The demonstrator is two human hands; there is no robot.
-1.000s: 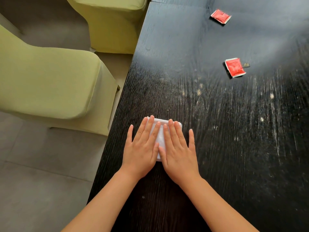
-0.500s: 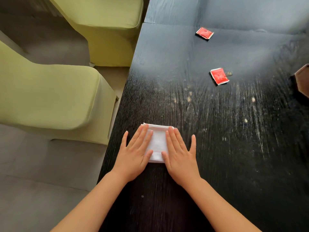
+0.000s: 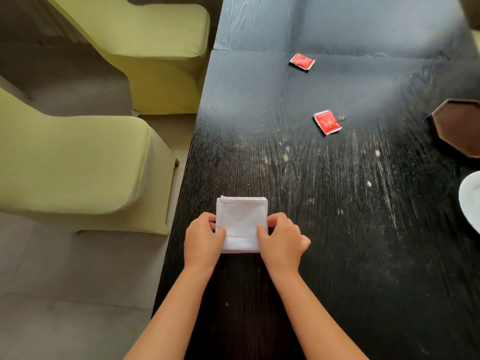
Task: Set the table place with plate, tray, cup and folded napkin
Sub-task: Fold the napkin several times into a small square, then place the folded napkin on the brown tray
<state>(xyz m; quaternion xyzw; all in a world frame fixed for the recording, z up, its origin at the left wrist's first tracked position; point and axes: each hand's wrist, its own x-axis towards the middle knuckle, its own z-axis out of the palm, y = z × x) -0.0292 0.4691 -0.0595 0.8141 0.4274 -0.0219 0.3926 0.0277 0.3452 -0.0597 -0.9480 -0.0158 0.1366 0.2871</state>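
I saw a dark wood surface [image 3: 337,229], its grain open and rough-looking, scuffed with pale scratches yet glossy enough to catch a bluish glare. The napkin [image 3: 241,222] was white cloth, matt, with a woven texture and a hemmed band. Two red packets [image 3: 326,122] looked like shiny plastic. The chairs [image 3: 78,165] wore smooth, matt green fabric covers. The tray [image 3: 459,126] looked brown and satiny.

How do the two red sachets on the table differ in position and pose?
The far red sachet lies further up the dark table, by the seam between its panels; the near red sachet lies closer to the person, further right. The far one looks smaller and lies flatter across the view; the near one is turned more diagonally, with a small dark scrap beside it. Both are red with pale edges, lying flat and untouched.
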